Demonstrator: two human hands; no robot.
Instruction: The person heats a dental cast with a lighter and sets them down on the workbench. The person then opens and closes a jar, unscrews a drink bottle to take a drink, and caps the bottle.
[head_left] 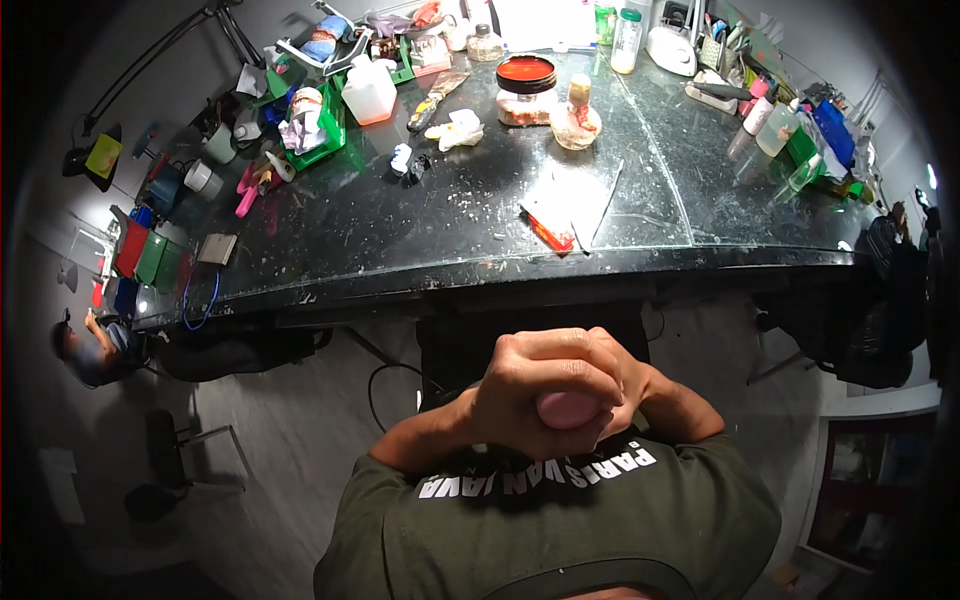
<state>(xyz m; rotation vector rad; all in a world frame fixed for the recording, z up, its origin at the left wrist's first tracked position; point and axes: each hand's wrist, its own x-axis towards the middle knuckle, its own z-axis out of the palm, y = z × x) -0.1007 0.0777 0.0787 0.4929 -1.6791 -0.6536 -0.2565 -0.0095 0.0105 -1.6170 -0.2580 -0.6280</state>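
Observation:
In front of my chest my two hands are pressed together round a smooth pink rounded lump [568, 409]. My left hand [540, 372] curls its fingers over the top of it. My right hand [632, 382] closes in from the other side, its fingers partly hidden behind the left. Only one rounded face of the lump shows, so its kind cannot be told. On the black bench beyond lie a red-orange flat piece [547, 231] and a slim pointed tool [603, 207], both apart from my hands.
The bench edge [560, 262] runs between my hands and the tools. Farther back stand a jar [525, 107] with an orange-red lid, a small glass bottle [575, 130] and a plastic jug [369, 93]. A green tray [320, 140] is left. Another person [100, 350] sits far left.

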